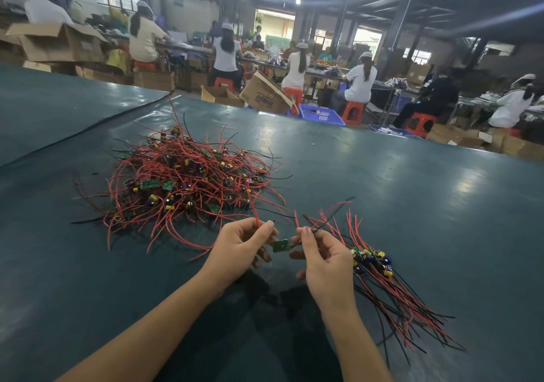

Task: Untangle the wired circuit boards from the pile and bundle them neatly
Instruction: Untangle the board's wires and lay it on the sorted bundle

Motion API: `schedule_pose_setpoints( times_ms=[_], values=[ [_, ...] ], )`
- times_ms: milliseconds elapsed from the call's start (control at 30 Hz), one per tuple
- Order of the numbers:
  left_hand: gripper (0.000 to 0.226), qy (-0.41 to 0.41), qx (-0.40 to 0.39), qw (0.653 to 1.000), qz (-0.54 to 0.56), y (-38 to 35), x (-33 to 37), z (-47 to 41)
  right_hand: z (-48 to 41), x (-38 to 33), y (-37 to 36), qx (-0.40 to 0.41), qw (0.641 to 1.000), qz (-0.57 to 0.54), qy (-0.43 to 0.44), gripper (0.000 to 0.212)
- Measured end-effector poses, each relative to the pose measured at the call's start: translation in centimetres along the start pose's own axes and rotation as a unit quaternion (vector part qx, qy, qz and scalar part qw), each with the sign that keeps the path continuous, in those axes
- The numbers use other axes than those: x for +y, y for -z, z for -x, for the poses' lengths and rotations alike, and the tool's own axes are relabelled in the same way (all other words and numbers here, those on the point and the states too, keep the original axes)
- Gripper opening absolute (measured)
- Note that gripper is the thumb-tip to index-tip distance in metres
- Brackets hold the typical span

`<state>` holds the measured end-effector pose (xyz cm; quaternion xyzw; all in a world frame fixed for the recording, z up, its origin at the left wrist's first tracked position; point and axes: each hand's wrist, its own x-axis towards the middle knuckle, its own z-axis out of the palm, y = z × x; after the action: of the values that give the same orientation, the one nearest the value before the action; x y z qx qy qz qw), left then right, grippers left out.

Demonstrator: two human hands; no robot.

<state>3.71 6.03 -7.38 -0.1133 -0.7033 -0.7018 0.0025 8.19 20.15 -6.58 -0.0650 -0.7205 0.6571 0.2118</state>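
Note:
A tangled pile (pixel 188 181) of small green circuit boards with red and black wires lies on the dark green table (pixel 412 205), ahead and left of my hands. One green circuit board (pixel 279 245) hangs between my hands just above the table. My left hand (pixel 241 247) pinches its red wire, which runs up toward the pile. My right hand (pixel 321 259) pinches its red and black wires on the other side. A sorted bundle (pixel 382 272) of boards with their wires laid alongside each other lies on the table just right of my right hand.
A seam in the table cover (pixel 97 125) runs diagonally at the far left. Beyond the far edge stand cardboard boxes (pixel 265 94), a blue plastic crate (pixel 321 115), red stools and several seated people at other benches.

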Motion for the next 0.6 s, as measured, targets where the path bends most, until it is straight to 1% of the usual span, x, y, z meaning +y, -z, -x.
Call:
schedule_pose_setpoints(
  times_ms=[67,167,267,300,367,400,467,533,600],
  values=[
    [0.025,-0.009,0.012,1.0,0.018,-0.1,0.1,0.0,-0.2,0.1,0.2,0.018,0.999,-0.015,-0.024,0.018],
    [0.03,-0.009,0.024,0.999,0.047,0.0,0.3,0.0,-0.2,0.1,0.2,0.014,0.999,-0.027,-0.043,0.018],
    [0.035,0.017,0.022,0.998,0.06,0.0,0.5,0.1,-0.1,0.0,0.2,0.005,0.999,-0.026,-0.038,0.016],
    [0.036,0.029,0.013,0.998,0.058,0.0,0.6,0.2,0.0,0.0,0.2,0.005,0.999,-0.027,-0.032,0.015],
    [0.043,0.048,-0.03,0.997,0.051,0.0,0.9,0.4,0.0,-0.2,0.2,0.009,0.999,-0.03,-0.014,0.017],
    [0.047,0.052,-0.058,0.996,0.043,-0.1,1.0,0.6,0.0,-0.3,0.2,0.011,0.999,-0.031,-0.004,0.019],
    [0.046,0.045,-0.102,0.994,0.013,-0.4,1.2,0.8,0.0,-0.4,0.1,0.007,0.999,-0.036,0.016,0.021],
    [0.044,0.04,-0.11,0.993,0.004,-0.7,1.3,0.9,0.0,-0.3,0.1,0.005,0.999,-0.039,0.033,0.024],
    [0.048,0.047,-0.097,0.994,0.025,-0.8,1.3,1.0,-0.1,-0.2,0.1,0.007,0.998,-0.039,0.04,0.024]
  ],
)
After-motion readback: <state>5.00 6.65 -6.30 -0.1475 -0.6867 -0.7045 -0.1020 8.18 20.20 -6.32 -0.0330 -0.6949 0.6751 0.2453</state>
